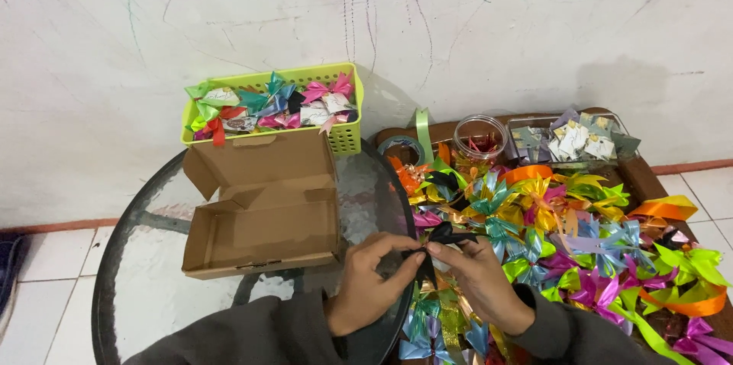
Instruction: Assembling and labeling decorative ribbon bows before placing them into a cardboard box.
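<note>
Both hands meet over the table edge, left hand and right hand each pinching the black ribbon bow to keep its loops tight

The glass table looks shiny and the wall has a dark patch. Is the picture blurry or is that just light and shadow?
Head view: mostly sharp, with soft, even light. The glass table shows pale glare on its top. A grey shadow lies on the wall above the clear tray. Both hands, left and right, look slightly soft around the black ribbon bow; the edges bend a little.
</note>
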